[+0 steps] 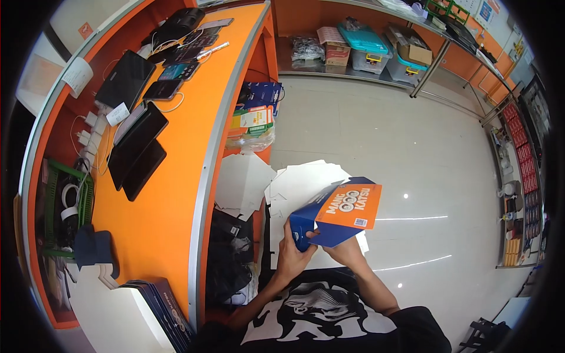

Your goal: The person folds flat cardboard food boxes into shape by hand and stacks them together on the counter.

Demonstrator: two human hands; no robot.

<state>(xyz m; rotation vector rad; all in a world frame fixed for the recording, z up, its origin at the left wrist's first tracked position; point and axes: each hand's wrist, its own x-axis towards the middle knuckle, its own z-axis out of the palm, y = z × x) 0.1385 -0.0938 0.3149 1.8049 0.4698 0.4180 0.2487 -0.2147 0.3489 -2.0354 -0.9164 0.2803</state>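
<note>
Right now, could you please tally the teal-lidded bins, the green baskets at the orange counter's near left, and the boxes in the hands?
Teal-lidded bins: 2
Green basket: 1
Blue-and-orange box in the hands: 1
Total: 4

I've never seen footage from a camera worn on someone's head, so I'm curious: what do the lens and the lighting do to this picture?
Head view: black, rounded corners, and the orange counter's long edge bows, suggesting a very wide lens. Head view: bright spots and streaks of glare on the tiled floor. Head view: large lettering on the box reads clearly.
</note>
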